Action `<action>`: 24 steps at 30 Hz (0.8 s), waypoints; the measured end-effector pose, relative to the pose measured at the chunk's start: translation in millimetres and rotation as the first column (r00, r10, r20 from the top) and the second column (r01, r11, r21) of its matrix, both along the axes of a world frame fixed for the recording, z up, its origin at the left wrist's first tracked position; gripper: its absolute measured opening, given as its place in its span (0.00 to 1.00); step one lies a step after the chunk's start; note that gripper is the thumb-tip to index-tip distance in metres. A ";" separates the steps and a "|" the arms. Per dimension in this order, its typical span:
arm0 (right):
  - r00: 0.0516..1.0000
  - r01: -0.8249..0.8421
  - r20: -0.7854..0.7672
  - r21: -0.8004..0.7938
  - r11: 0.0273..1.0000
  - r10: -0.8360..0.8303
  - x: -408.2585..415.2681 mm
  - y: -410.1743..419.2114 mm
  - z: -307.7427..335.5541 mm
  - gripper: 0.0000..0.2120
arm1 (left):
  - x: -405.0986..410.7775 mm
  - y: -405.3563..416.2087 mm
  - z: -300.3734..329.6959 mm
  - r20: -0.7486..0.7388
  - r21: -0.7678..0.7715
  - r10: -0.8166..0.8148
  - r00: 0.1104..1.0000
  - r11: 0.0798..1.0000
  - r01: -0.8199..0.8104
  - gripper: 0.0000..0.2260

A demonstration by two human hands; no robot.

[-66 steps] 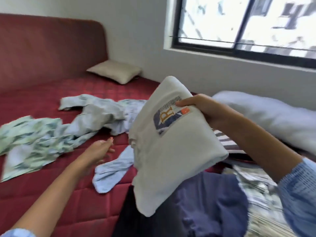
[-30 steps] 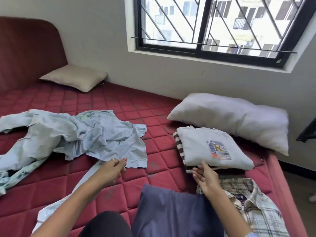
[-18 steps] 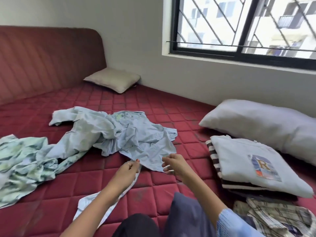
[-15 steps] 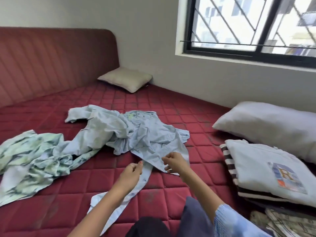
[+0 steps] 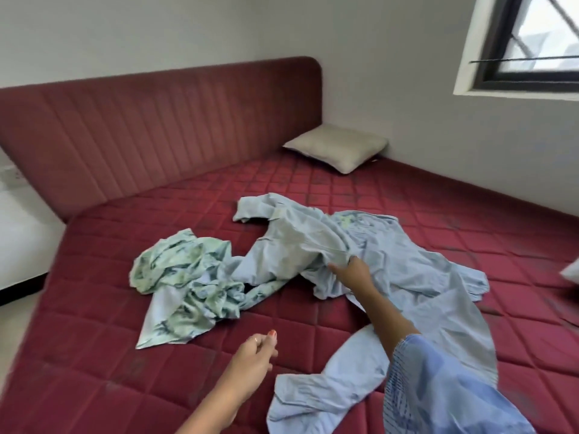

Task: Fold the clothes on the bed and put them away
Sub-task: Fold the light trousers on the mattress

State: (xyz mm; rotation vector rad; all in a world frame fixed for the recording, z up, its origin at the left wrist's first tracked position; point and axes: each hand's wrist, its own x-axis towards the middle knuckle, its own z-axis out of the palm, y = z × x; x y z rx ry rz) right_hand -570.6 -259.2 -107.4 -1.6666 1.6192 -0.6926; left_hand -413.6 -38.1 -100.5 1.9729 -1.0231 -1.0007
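Left hand: the left hand [image 5: 255,350] hovers low over the bare red mattress [image 5: 94,355], nearest the camera; its fingers are loosely curled with the thumb up, and it holds nothing.
Right sleeve: a blue patterned sleeve [image 5: 438,389] covers the right forearm at the bottom right.
Shirt sleeve: one long sleeve of the light blue shirt [image 5: 407,270] trails toward the camera and lies flat on the mattress, just right of the left hand, passing under the right arm.
Right hand: the right hand [image 5: 352,272] reaches forward and grips a bunched fold in the middle of the light blue shirt, its fingers closed on the cloth.
Light blue shirt: unfolded and crumpled, spread across the middle of the bed, its other sleeve pointing toward the headboard.
Green printed garment: a crumpled green and white printed garment [image 5: 185,277] lies just left of the shirt, its edge touching and partly under it.
Small pillow: a beige pillow [image 5: 338,147] sits in the far corner of the bed against the wall.
Headboard: a padded red headboard [image 5: 150,133] runs along the far side.
Window: a dark-framed window [image 5: 532,45] at top right.
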 end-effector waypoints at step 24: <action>0.915 -0.310 0.051 -0.551 0.775 0.401 83.4 129.8 344.3 0.21 | 87.3 117.7 62.8 -0.230 -0.027 0.272 0.934 0.958 -0.286 0.12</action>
